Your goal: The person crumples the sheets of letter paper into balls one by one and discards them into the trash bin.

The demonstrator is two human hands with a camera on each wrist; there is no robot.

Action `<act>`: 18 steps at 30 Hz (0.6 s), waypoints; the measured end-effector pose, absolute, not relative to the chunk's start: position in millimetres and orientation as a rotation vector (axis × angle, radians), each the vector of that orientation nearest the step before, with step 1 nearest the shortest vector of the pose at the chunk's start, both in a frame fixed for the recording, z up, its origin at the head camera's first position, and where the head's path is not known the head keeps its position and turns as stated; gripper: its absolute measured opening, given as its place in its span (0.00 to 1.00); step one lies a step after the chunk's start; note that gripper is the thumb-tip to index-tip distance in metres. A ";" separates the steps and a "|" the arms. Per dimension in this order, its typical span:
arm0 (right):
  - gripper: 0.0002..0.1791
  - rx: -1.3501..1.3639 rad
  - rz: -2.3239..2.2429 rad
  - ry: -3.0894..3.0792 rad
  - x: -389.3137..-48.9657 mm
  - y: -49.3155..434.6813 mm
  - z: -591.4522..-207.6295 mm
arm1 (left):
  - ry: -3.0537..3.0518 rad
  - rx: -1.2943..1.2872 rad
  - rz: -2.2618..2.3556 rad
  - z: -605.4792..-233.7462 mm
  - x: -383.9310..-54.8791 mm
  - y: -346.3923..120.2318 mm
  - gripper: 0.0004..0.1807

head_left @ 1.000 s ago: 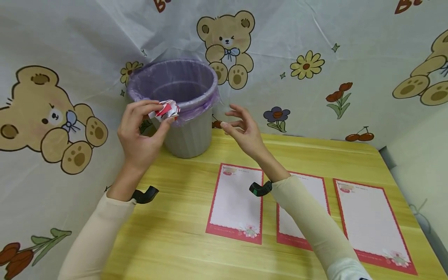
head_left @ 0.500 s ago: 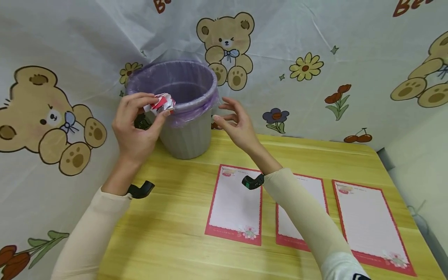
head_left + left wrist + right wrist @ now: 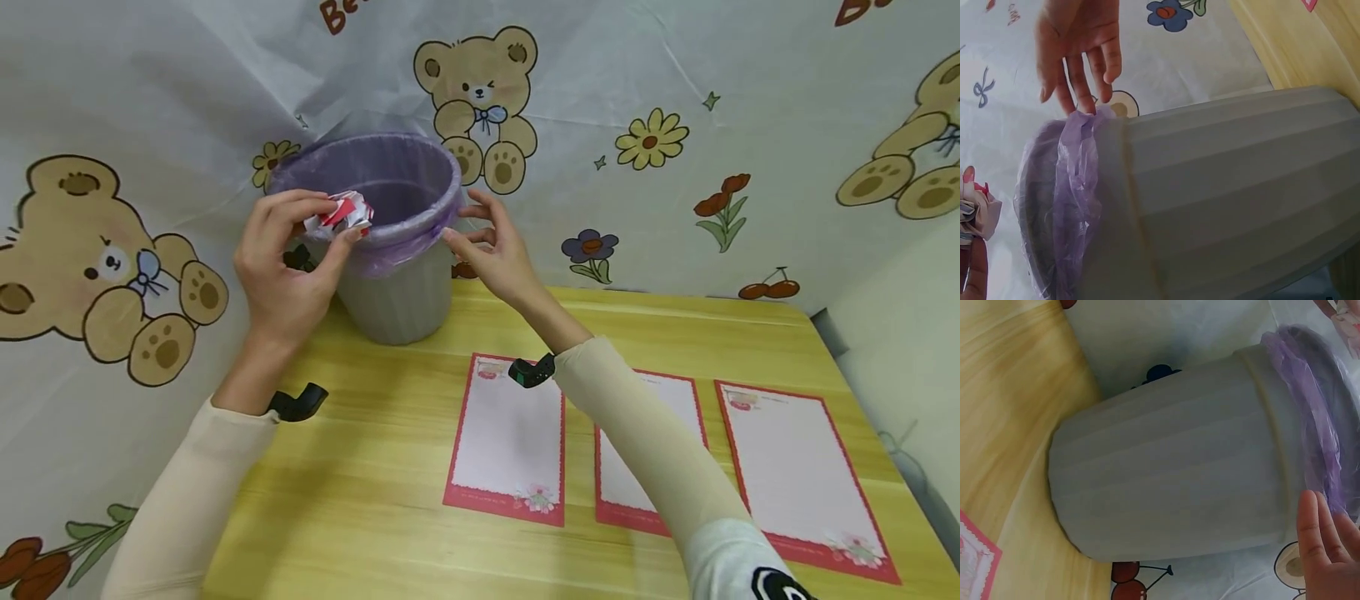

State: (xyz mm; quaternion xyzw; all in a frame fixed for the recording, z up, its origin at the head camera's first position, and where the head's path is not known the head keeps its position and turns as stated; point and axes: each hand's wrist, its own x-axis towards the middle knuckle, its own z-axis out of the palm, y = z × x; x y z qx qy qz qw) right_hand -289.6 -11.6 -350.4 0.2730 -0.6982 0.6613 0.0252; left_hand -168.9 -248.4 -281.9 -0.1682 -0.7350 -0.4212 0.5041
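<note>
- Since it seems light, the crumpled paper [image 3: 345, 211] is merely fingertip-pinched by the left hand [image 3: 283, 254], just above the near side of the bin [image 3: 397, 308].
- The right hand [image 3: 498, 250] is held loosely extended beside the liner [image 3: 392, 255]; contact cannot be told.
- The liner is folded outward, presumably against slipping.

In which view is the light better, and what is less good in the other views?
Head view: brightest, with a soft shadow on the table beside the left sleeve; left wrist view: dimmer, the bin appearing sideways and the crumpled paper cut off by the edge; right wrist view: also dim, bin sideways again.
</note>
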 end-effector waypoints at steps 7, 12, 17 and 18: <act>0.37 0.730 2.002 -2.136 -300.8 -27.9 -340.2 | -1.751 -0.411 -1.019 -279.4 -171.7 -252.1 0.15; 0.37 0.695 1.919 -2.165 -306.4 -32.7 -333.2 | -1.756 -0.409 -1.007 -278.9 -174.7 -255.1 0.15; 0.40 0.691 1.875 -2.200 -312.6 -33.4 -329.3 | -1.740 -0.427 -1.020 -277.3 -177.2 -255.0 0.15; 0.40 0.689 1.869 -2.204 -313.7 -33.1 -328.4 | -1.735 -0.434 -1.024 -277.1 -177.8 -254.6 0.15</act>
